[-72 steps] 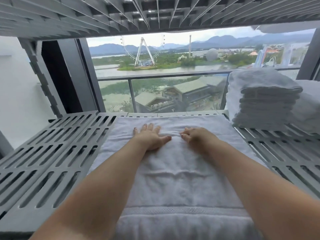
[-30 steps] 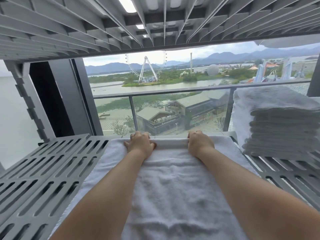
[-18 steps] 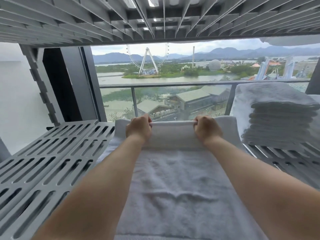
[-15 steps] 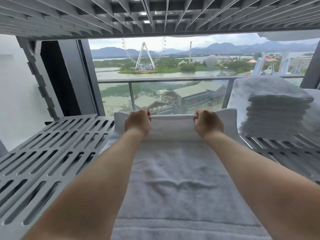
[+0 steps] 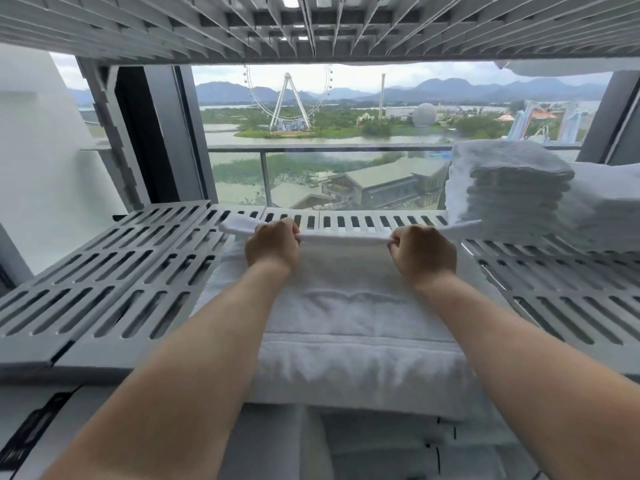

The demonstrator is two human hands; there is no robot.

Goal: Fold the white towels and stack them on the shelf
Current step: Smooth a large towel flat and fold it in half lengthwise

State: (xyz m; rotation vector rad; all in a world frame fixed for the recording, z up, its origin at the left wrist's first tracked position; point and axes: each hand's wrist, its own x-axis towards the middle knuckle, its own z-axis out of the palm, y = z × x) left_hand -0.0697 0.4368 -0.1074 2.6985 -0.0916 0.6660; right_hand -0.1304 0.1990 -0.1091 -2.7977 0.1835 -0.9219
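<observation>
White towel (image 5: 346, 306) lies on the slatted shelf (image 5: 104, 271), long axis running away from the person. Left hand (image 5: 272, 245) and right hand (image 5: 422, 254), fingers curled, each pinch its raised far edge. The towel body extends from both grips toward the person, which is probably the fold direction.

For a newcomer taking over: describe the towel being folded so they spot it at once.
Find the grey slatted shelf before the window. The white towel lies spread across its middle, far edge gripped by the left hand and right hand, unlike the folded stack at right.
</observation>
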